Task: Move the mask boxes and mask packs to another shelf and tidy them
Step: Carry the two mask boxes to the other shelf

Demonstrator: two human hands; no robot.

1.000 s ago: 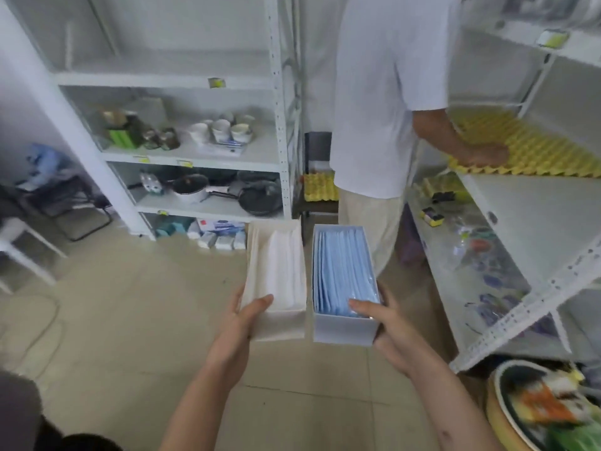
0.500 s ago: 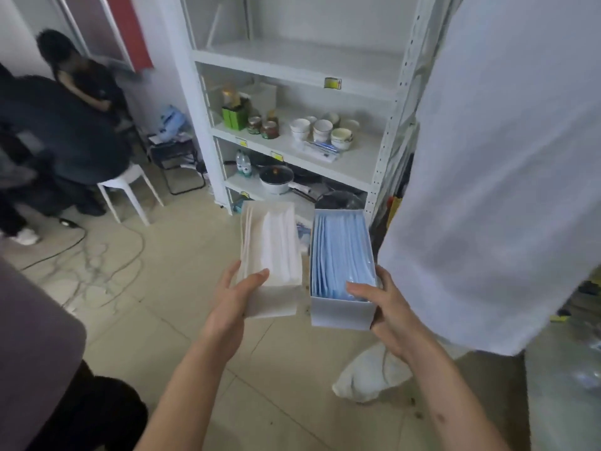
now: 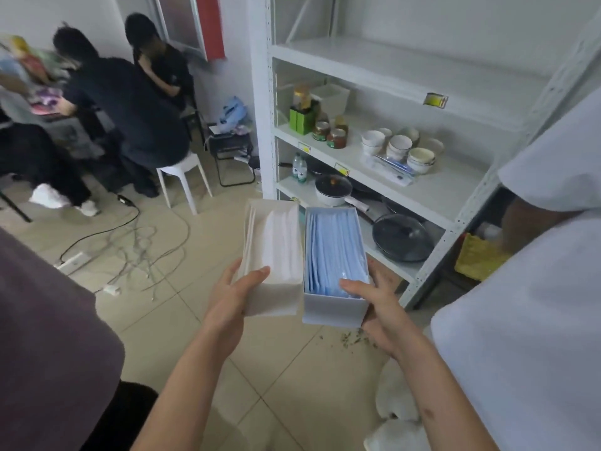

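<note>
Two open mask boxes up in the air over the floor, side by side – white-mask box (image 3: 272, 255) gripped in left hand (image 3: 227, 301), blue-mask box (image 3: 335, 265) in right hand (image 3: 380, 307) – not yet on any shelf (image 3: 406, 76), tidying probably still to do.

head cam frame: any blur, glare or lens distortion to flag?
Head view: light is soft and even, no glare; shelf uprights bow from wide-angle distortion; the people at left are motion-smeared; both mask boxes and the left hand and right hand stay fairly sharp.
</note>
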